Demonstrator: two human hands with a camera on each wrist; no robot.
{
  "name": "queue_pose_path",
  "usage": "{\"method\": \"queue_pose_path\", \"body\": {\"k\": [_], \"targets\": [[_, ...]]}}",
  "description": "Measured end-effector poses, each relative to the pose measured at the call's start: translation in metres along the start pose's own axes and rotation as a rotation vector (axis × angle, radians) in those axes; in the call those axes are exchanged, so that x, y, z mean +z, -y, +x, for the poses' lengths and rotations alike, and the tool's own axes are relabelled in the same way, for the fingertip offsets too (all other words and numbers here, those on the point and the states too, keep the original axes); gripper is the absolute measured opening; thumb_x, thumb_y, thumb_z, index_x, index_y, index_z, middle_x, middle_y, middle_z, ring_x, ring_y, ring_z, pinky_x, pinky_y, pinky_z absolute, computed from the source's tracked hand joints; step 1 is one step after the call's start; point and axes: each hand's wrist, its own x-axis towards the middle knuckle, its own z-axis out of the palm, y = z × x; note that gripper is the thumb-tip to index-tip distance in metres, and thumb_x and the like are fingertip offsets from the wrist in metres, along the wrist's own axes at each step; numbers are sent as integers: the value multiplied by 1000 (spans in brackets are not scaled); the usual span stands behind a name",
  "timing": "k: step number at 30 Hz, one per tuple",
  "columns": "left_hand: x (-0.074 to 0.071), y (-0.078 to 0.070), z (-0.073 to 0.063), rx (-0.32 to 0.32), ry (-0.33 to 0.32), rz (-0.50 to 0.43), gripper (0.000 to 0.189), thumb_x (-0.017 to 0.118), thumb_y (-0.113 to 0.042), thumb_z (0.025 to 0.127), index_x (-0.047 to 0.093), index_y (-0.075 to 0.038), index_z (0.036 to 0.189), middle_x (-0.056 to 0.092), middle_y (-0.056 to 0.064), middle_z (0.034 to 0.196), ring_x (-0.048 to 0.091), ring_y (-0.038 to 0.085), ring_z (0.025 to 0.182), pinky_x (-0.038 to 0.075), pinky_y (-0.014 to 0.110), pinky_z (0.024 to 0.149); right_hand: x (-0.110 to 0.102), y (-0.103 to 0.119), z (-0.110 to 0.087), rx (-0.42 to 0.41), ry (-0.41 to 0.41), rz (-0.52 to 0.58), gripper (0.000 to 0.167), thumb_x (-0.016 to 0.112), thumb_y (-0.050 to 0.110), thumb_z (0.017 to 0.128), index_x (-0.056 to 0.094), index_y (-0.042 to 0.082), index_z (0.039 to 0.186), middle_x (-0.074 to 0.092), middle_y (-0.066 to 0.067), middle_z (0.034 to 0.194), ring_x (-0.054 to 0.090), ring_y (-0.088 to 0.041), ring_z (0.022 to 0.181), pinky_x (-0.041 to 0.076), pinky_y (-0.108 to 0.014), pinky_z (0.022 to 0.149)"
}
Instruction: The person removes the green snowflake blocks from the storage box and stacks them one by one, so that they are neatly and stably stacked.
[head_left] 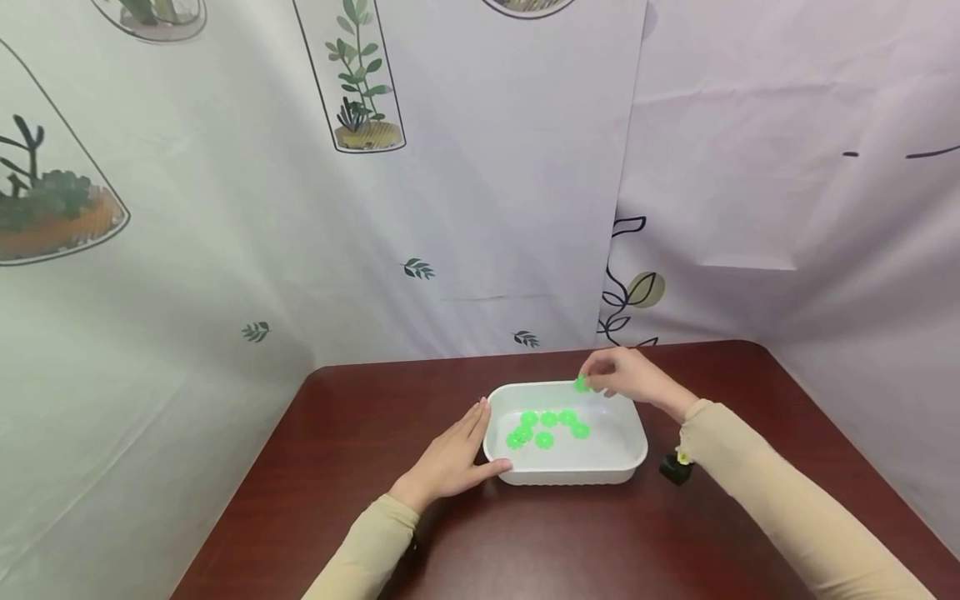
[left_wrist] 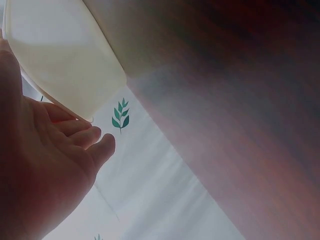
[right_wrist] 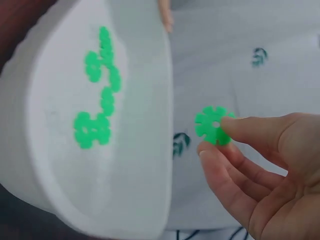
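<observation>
A white rectangular basin (head_left: 600,477) stands on the table, with several green notched plastic discs (head_left: 544,440) lying loose on its floor. My right hand (head_left: 626,375) pinches one more green notched disc (right_wrist: 212,125) between thumb and fingers, over the basin's far rim. In the right wrist view that disc shows a small central hole and slots round its edge. My left hand (head_left: 450,458) rests on the basin's left end, fingers straight along the outer side and thumb over the near rim. The left wrist view shows its fingertips (left_wrist: 105,147) beside the basin wall.
The dark red-brown table (head_left: 360,433) reaches back to a pale curtain (head_left: 495,208) printed with plants. A small black object (head_left: 676,469) with a yellow flower-like piece sits right of the basin, beneath the right sleeve (head_left: 750,467).
</observation>
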Motion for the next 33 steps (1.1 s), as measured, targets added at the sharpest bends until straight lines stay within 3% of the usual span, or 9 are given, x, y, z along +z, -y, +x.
{"method": "queue_pose_path", "body": {"k": [7, 11, 17, 20, 25, 33], "targets": [[-1, -1, 0, -1, 7, -7, 103, 49, -72, 93, 21, 1, 159, 19, 16, 166, 21, 23, 152, 32, 40, 117, -27, -4, -8, 2, -122, 74, 23, 68, 16, 98, 69, 2, 117, 69, -16, 113, 71, -30, 94, 58, -39, 81], [-2, -1, 0, 0, 6, -3, 103, 49, -72, 94, 20, 2, 158, 19, 17, 165, 22, 24, 152, 32, 41, 116, -37, -7, -12, 13, -191, 125, 29, 68, 20, 98, 67, 2, 120, 69, -17, 114, 70, -27, 96, 57, -39, 84], [-1, 0, 1, 7, 1, 5, 103, 48, -73, 94, 21, 3, 158, 20, 19, 165, 22, 24, 152, 32, 41, 116, -47, -16, -16, 63, -287, 174, 37, 67, 28, 99, 65, 1, 124, 69, -19, 114, 67, -34, 104, 57, -28, 81], [-1, 0, 1, 11, 0, 5, 103, 47, -73, 94, 21, 3, 158, 20, 19, 165, 22, 24, 152, 31, 41, 117, -50, -24, -18, 85, -312, 202, 41, 67, 29, 99, 63, -1, 127, 68, -22, 116, 69, -27, 101, 56, -23, 79], [-2, -1, 1, 10, 5, 5, 103, 47, -72, 94, 20, 3, 158, 20, 19, 165, 21, 25, 152, 31, 41, 117, -51, -45, -21, 121, -340, 219, 42, 66, 26, 100, 61, -4, 129, 67, -25, 118, 66, -4, 87, 55, -21, 78], [-2, -1, 2, -2, 13, 8, 103, 47, -73, 94, 20, 2, 159, 18, 16, 166, 21, 24, 152, 31, 41, 117, -52, -76, -27, 172, -419, 220, 39, 59, 19, 103, 60, -8, 131, 61, -29, 126, 62, 5, 80, 55, -18, 77]]}}
